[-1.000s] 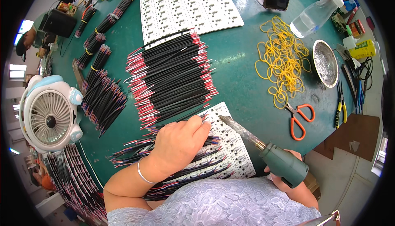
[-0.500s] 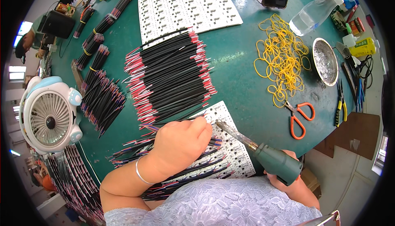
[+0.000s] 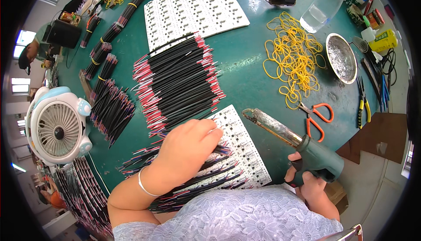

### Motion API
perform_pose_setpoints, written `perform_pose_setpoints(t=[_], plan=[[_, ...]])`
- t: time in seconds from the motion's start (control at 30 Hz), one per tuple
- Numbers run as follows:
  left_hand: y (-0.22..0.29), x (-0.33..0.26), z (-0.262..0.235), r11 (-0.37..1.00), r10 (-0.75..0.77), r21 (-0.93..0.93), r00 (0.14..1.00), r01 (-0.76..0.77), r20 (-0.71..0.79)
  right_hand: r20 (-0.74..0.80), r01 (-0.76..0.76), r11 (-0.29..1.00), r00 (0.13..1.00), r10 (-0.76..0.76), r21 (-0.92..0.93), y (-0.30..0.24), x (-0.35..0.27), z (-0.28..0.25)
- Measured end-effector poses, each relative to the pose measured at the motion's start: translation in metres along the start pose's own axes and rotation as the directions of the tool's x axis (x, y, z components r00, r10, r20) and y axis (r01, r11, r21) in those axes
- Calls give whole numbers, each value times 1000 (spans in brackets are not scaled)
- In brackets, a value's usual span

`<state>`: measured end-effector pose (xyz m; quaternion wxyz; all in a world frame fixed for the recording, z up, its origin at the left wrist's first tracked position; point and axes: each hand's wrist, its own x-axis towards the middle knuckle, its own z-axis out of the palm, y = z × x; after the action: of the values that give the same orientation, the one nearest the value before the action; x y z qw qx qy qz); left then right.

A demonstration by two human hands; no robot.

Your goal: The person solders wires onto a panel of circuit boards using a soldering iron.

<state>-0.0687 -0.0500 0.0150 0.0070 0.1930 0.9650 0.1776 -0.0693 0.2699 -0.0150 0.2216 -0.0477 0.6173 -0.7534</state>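
My left hand (image 3: 186, 151), with a bracelet on its wrist, is closed over the near circuit board (image 3: 250, 153). Black-sleeved wires (image 3: 221, 149) stick out on both sides of its curled fingers; the fingertips' hold is partly hidden. Further black wires with coloured ends (image 3: 215, 180) lie across the board below the hand. In my right hand (image 3: 310, 184) is a green soldering gun (image 3: 322, 157), its long metal barrel pointing up and left, with the tip off the board's right edge. Beyond the left hand lies a wide row of black wires with red and white ends (image 3: 184, 83).
A second white circuit board (image 3: 193, 10) lies at the back. Yellow rubber bands (image 3: 294, 57), orange-handled scissors (image 3: 318, 117), a metal bowl (image 3: 341, 59), pliers (image 3: 362, 105) and a bottle (image 3: 325, 7) sit to the right. A fan (image 3: 57, 127) and wire bundles (image 3: 112, 109) stand left.
The soldering gun has moved right and its tip has drawn away from the board. My left hand has shifted slightly down and left. The view has turned a little.
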Motion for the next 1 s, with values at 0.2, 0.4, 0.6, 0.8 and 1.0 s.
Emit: perform_pose_setpoints(t=[0.2, 0.4, 0.6, 0.8, 1.0], plan=[[18, -5, -6, 973, -181, -178, 965, 147, -192, 2, -40, 997, 999, 40, 59, 1, -11, -4], [14, -12, 20, 998, -70, -2, 991, 70, -110, 2, -106, 993, 994, 107, 57, 4, -22, 1], [7, -15, 31, 1000, 20, 15, 991, -18, -129, 34, -120, 992, 992, 121, -27, 1, -21, 5], [5, -16, 37, 999, 47, 15, 987, -45, -156, 22, -198, 975, 979, 202, -104, 6, -25, 2], [7, -12, 32, 998, 2, -56, 987, -11, -163, 60, -139, 969, 986, 154, -203, 16, -28, -3]])
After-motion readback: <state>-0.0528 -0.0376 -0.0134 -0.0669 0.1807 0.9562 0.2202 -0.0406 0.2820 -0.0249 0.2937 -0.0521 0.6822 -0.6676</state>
